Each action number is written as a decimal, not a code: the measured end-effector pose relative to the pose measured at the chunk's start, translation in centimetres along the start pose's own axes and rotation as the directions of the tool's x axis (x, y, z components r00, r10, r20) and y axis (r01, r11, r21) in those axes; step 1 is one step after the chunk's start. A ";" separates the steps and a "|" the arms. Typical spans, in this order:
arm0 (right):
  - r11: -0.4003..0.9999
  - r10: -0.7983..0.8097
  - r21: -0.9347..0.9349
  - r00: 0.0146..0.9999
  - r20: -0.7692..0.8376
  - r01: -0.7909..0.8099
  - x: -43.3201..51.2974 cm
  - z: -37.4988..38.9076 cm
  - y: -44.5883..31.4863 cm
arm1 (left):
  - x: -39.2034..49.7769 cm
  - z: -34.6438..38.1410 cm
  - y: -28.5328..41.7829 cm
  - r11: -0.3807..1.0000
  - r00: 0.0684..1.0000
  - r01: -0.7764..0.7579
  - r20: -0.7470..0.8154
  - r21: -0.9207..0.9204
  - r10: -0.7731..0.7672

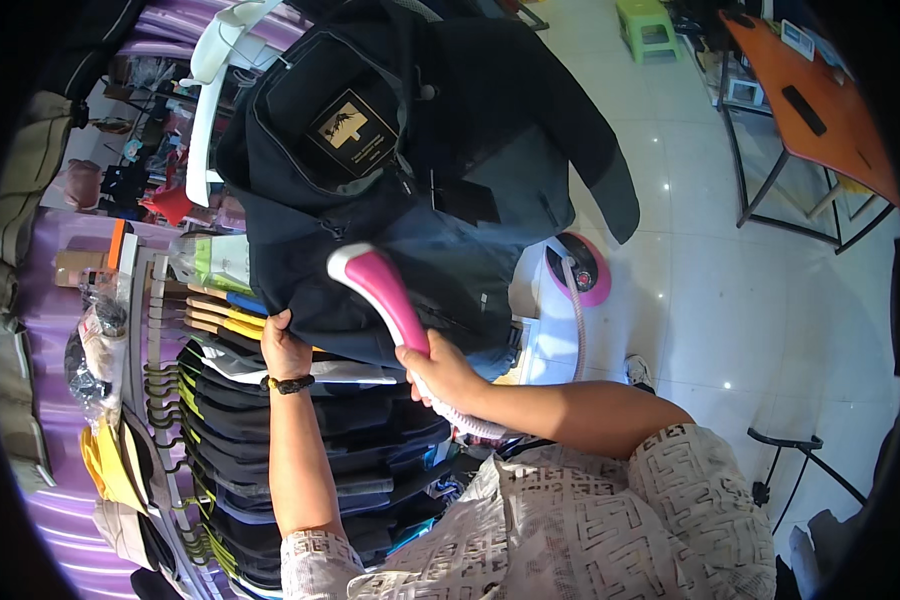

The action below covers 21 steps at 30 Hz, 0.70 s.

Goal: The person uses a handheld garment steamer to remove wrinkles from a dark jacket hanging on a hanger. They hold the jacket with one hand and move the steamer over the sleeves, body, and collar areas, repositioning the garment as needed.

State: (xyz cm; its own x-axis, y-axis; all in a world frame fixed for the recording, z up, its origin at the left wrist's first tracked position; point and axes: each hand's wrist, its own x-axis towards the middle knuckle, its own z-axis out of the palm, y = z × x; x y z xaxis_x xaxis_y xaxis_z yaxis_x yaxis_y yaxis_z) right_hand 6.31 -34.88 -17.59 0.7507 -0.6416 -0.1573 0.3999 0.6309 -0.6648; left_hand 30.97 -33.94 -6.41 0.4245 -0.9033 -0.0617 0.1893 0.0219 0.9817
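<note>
A black and dark grey hooded jacket (495, 142) hangs in front of me from the head of a garment steamer stand (208, 112). My left hand (285, 349), with a dark beaded bracelet at the wrist, grips the jacket's edge at its lower left. The pink and white handle of a garment steamer (390, 296) is in my right hand (442, 367), its white head over the jacket's front. A ribbed hose runs from the handle's lower end. Beyond the jacket, the pink and black steamer base (581, 270) stands on the floor with a hose rising from it.
Dark garments (292, 442) hang close together on a rack below my left forearm. Caps (112, 465) and a plastic-wrapped item (97, 360) are at the left. An orange-topped table (832, 112) and a green plastic stool (647, 30) stand at upper right; a black metal stand (787, 442) is at lower right.
</note>
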 end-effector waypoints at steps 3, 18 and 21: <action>0.981 -0.190 -0.051 0.979 -0.069 0.187 0.5 0.1 -3.8 | -0.7 1.2 0.2 0.999 0.999 -0.023 0.030 0.024 0.022; 0.894 -0.303 -0.332 0.952 0.046 0.301 -1.3 2.6 -5.1 | -2.6 4.0 -0.2 0.829 0.953 -0.293 0.075 0.476 0.294; 0.759 -0.437 -0.532 0.900 0.010 0.375 0.4 2.2 -3.6 | -2.7 4.9 0.1 0.789 0.951 -0.303 0.113 0.534 0.288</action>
State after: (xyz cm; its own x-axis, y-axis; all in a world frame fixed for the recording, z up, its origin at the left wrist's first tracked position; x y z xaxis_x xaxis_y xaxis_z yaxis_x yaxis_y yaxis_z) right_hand 6.37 -36.48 -13.62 0.5063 -0.8481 0.1563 0.3049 0.0065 -0.9524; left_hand 25.47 -33.58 -5.22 0.3578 -0.9012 0.2445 -0.4518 0.0621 0.8899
